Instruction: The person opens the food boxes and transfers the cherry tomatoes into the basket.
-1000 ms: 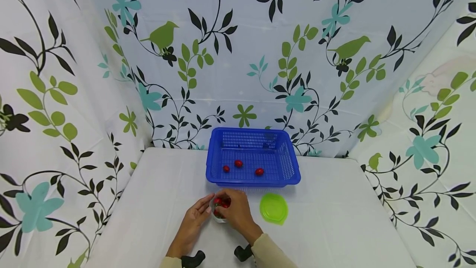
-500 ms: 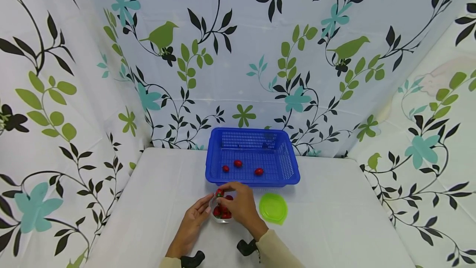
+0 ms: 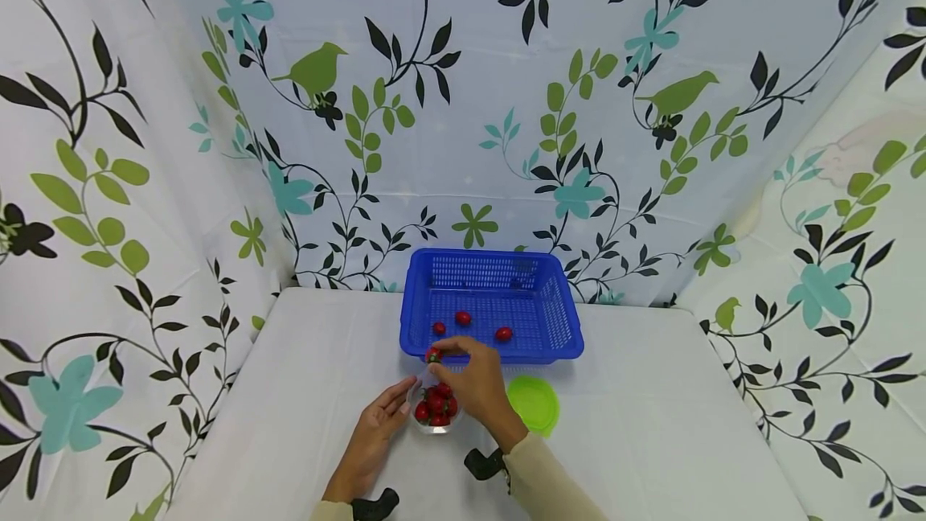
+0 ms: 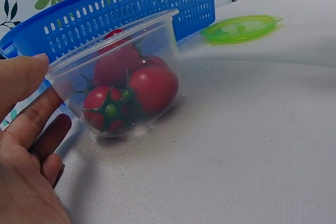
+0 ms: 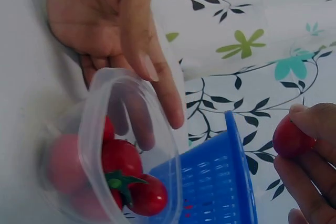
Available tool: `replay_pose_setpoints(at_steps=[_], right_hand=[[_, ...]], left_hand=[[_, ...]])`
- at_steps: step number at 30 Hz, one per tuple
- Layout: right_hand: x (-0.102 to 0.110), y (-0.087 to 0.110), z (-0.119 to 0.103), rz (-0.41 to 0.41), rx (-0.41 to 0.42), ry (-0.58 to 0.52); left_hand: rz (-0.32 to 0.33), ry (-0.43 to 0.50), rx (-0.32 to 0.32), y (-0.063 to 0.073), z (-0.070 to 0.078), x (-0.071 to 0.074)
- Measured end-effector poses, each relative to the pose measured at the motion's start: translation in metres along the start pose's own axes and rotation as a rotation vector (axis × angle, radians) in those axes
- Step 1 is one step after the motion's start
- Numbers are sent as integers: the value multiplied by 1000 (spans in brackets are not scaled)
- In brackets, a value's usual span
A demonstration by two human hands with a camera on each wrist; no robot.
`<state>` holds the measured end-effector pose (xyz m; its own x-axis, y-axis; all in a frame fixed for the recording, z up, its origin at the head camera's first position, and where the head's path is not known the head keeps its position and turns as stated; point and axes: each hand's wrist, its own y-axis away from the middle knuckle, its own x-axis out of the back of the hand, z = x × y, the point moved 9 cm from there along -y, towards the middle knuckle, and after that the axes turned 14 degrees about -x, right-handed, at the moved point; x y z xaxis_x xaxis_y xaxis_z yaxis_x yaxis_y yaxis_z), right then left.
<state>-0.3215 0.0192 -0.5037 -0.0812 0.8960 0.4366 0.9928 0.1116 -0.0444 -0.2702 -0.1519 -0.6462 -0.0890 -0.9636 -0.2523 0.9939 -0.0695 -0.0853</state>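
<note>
My right hand [image 3: 473,380] pinches a small red tomato [image 5: 292,139] between thumb and fingers, raised by the near edge of the blue basket [image 3: 492,358]. Below it on the table stands a clear plastic container [image 4: 173,35] holding several red tomatoes [image 4: 154,87], some with green stalks. At the container's left side is my left hand [image 3: 378,424], its fingers extended along the wall and its thumb [image 4: 31,72] by the rim. Inside the basket lie a few loose tomatoes [image 3: 463,317]. Part of the basket's front rim is hidden behind my right hand.
A bright green lid [image 3: 534,402] lies flat on the white-covered table [image 3: 651,424], right of my right hand. Patterned cloth [image 3: 492,143] with leaves and birds encloses the table at the back and both sides.
My right hand has lifted a tomato out of the clear container and moved away from me toward the basket. My left hand has stayed in place beside the container.
</note>
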Motion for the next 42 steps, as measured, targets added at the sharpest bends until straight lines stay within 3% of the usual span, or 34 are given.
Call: replay_pose_setpoints(at_steps=[13,24,34,42], right_hand=[[20,-22,-10,55,-21,-1],[27,-38,-14,63,-29,-1],[33,-58,-7,8,-49,27],[34,-72,6,-99,-166,1]], left_hand=[[-8,-57,19,1,-1,-1],[-5,-47,8,-2,-2,2],[4,-1,10,-2,-4,3],[12,-16,24,0,-4,3]])
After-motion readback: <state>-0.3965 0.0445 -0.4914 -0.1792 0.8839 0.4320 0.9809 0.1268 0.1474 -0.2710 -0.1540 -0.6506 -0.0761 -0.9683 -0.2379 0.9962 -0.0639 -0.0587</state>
